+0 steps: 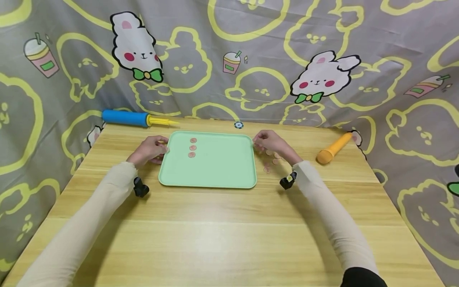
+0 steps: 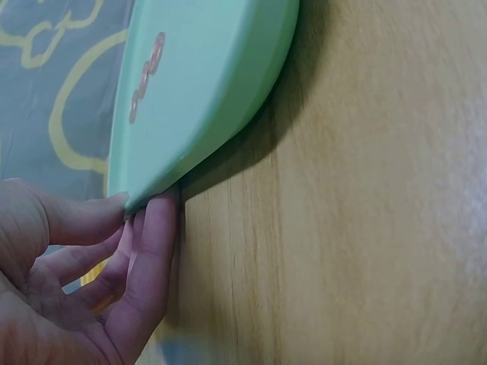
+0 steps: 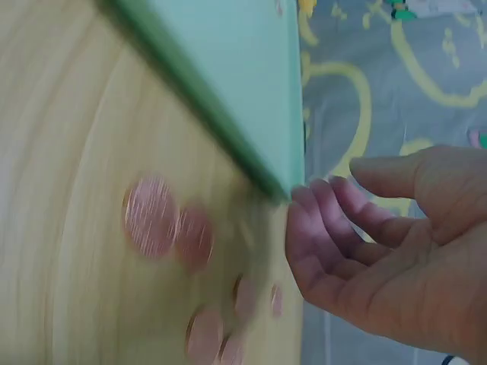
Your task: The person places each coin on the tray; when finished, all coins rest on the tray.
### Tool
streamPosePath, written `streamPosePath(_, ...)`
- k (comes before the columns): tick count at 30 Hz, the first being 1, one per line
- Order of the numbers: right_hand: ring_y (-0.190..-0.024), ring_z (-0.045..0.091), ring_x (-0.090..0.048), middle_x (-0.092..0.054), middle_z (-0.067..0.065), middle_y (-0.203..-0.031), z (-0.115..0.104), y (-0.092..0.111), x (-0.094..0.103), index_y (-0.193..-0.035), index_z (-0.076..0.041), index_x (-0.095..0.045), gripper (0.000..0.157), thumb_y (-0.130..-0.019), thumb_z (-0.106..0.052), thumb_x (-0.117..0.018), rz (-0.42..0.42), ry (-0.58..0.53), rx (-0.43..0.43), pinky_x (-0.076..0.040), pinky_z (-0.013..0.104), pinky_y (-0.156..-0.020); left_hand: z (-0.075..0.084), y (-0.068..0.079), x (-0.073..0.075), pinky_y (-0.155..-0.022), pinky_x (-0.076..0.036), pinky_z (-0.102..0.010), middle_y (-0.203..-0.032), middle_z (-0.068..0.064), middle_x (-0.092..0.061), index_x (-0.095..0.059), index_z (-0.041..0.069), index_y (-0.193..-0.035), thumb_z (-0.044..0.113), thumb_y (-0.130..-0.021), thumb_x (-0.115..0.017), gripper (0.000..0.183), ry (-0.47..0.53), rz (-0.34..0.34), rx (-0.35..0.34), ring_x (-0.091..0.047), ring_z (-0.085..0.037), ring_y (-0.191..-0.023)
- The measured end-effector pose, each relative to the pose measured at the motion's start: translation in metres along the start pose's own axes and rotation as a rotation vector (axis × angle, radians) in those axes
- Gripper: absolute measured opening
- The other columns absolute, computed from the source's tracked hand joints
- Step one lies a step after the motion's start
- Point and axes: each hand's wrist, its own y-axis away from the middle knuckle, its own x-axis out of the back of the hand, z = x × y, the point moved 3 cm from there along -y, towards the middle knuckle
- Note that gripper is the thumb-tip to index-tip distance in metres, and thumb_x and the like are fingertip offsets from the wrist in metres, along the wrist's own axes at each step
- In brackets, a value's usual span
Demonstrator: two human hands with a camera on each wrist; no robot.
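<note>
A pale green tray (image 1: 222, 167) lies on the wooden table, with three copper coins (image 1: 193, 148) in a column near its left side. My left hand (image 1: 150, 150) pinches the tray's left rim; in the left wrist view the thumb (image 2: 87, 217) is on top and the fingers (image 2: 148, 266) are beneath. At the tray's right edge is my right hand (image 1: 272, 142), fingers bent, thumb apart from them and nothing seen between. Several more copper coins (image 3: 150, 217) lie loose on the table below that hand, blurred in the right wrist view.
A blue and yellow hand pump (image 1: 125, 118) lies at the back left. Behind the tray is a poker chip (image 1: 238, 125). To the right lies an orange toy microphone (image 1: 334, 148). A patterned curtain (image 1: 258, 59) hangs along the table's back and sides.
</note>
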Motion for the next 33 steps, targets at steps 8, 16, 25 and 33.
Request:
streamPosePath(8,-0.096,0.028,-0.061,-0.062,0.019,-0.110,0.029,0.000,0.029,-0.117,0.007,-0.062,0.021,-0.107,-0.010,-0.055,0.221,0.038,-0.045,-0.053,0.033,-0.082,-0.002,-0.003,0.002,-0.075,-0.063,-0.035,-0.131,-0.026,-0.051,-0.033,-0.006,-0.159,0.013,-0.109,-0.054,0.057,-0.003,-0.006,-0.005,-0.066,-0.025,-0.095)
streamPosePath(16,-0.107,0.034,-0.057,-0.059,0.028,-0.123,0.041,-0.006,0.031,-0.131,0.007,-0.052,0.037,-0.104,-0.015,-0.066,0.201,0.127,-0.036,-0.049,0.042,-0.093,-0.001,-0.004,0.003,-0.076,-0.063,-0.034,-0.134,-0.026,-0.049,-0.033,-0.005,-0.159,0.012,-0.109,-0.053,0.056,0.017,-0.010,0.016,-0.064,-0.031,-0.107)
streamPosePath(25,-0.068,0.021,-0.058,-0.058,0.017,-0.102,0.049,-0.013,0.025,-0.127,-0.002,-0.056,0.024,-0.107,-0.014,-0.061,0.105,0.142,-0.040,-0.049,0.031,-0.064,-0.004,-0.002,0.003,-0.079,-0.062,-0.033,-0.134,-0.025,-0.049,-0.032,-0.003,-0.160,0.012,-0.110,-0.052,0.056,0.035,-0.025,0.030,-0.064,-0.030,-0.107)
streamPosePath(33,-0.072,0.022,-0.056,-0.053,0.014,-0.099,0.051,-0.007,0.023,-0.125,-0.003,-0.054,0.022,-0.109,-0.017,-0.059,0.101,0.120,-0.073,-0.048,0.034,-0.065,0.000,-0.005,-0.005,-0.078,-0.063,-0.033,-0.132,-0.024,-0.049,-0.030,-0.004,-0.160,0.012,-0.109,-0.054,0.058,0.063,-0.033,0.036,-0.064,-0.029,-0.103)
